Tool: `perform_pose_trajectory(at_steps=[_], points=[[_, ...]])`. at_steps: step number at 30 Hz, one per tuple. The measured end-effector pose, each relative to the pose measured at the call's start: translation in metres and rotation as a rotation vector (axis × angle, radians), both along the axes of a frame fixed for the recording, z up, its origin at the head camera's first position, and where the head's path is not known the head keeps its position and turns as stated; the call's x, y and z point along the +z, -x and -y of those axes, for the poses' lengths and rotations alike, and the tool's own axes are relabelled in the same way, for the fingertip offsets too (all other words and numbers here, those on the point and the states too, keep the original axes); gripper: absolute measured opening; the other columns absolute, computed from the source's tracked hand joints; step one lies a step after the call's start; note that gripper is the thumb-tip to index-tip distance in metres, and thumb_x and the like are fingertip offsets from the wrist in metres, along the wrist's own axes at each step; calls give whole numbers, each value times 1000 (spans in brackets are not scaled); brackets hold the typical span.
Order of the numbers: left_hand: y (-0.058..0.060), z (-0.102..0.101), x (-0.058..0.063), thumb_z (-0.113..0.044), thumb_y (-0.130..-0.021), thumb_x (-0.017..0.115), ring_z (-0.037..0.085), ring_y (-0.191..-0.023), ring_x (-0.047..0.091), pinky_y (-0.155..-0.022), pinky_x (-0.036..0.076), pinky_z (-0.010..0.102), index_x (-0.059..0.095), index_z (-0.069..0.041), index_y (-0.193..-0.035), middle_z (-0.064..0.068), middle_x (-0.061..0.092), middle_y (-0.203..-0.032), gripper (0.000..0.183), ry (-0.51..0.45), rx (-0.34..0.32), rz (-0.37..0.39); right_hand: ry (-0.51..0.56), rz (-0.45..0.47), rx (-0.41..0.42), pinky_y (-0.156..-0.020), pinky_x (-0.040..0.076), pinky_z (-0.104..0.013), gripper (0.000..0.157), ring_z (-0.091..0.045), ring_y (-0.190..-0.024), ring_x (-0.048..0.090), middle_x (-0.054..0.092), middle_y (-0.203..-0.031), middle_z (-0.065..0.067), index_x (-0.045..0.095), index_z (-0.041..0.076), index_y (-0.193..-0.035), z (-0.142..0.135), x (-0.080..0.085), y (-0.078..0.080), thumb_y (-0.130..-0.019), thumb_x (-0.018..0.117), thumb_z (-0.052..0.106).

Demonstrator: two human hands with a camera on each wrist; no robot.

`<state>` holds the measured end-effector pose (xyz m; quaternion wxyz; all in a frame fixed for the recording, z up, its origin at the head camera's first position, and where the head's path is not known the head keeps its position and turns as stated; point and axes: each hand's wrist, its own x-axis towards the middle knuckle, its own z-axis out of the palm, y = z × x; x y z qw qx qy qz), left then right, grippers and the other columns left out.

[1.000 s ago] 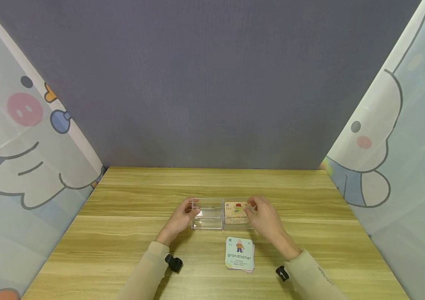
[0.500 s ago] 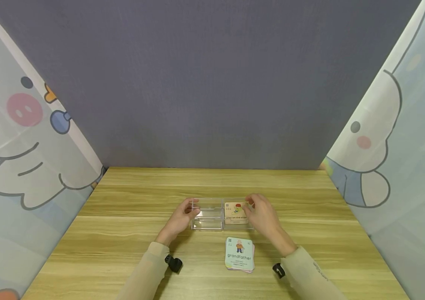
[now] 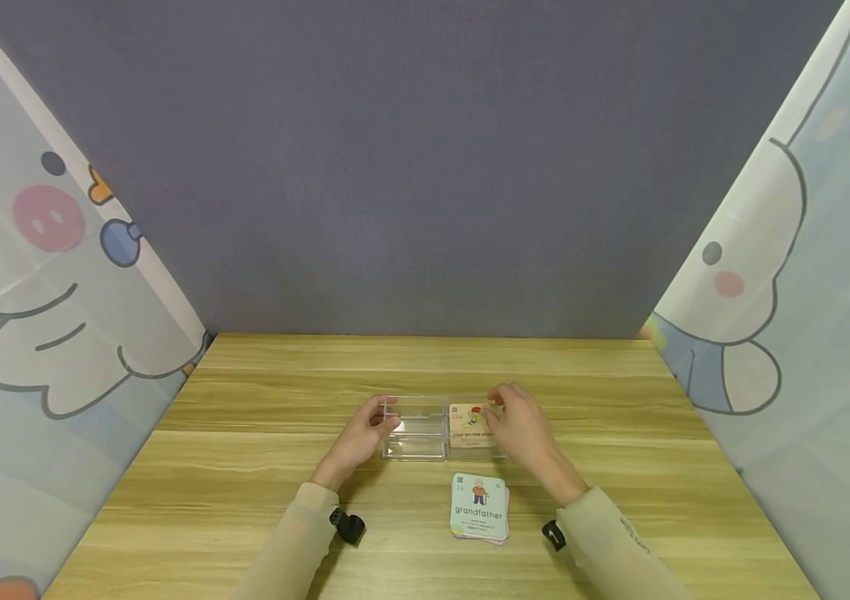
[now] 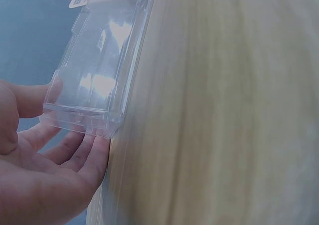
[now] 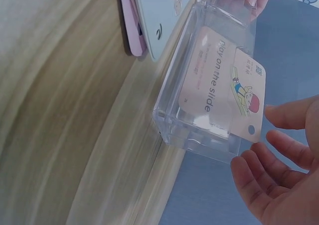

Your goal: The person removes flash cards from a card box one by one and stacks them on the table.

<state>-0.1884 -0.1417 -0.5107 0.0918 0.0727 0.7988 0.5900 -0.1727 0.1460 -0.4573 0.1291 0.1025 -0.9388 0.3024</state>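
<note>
A clear plastic box (image 3: 414,450) with compartments sits on the table. My left hand (image 3: 359,442) grips its left end, thumb on the near face and fingers curled round the end wall, as the left wrist view shows. A card reading "play on the slide" (image 5: 212,78) stands leaning in the right compartment, its top edge sticking out. At that card's upper right corner is my right hand (image 3: 526,429), with thumb and fingers spread apart. In the right wrist view the thumb tip is right beside the card's edge and the lower fingertips are close to the box's end wall.
In front of the box lies a stack of cards (image 3: 479,508), a green "grandfather" card on top and a pink one peeking out below. The wooden table (image 3: 245,467) meets a dark grey panel (image 3: 425,208) behind. Cartoon curtains (image 3: 732,250) hang at both sides.
My right hand has shifted slightly left and away from me along the card's top corner. The left hand, the box and the card stack stay where they were.
</note>
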Motion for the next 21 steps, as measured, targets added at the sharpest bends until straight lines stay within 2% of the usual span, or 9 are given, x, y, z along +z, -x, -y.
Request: perform_pose_trajectory(at_steps=[8,21], points=[[0,0,0,-19,-103,61,33,-123,53,-101,45,54,52,-10,-145,11,61,-129,43,-6,2,7,-27,25,-10,-69,56,-38,24,-27,-89,63,67,-100,-11,70,2,-107,2,-2,3,-86,79,11],[0,-1,-2,-21,-103,62,34,-123,53,-101,45,55,52,-10,-145,12,61,-130,44,6,5,-2,-105,-5,8,-69,52,-36,24,-23,-87,58,68,-99,-10,72,3,-105,4,-6,5,-84,82,10]])
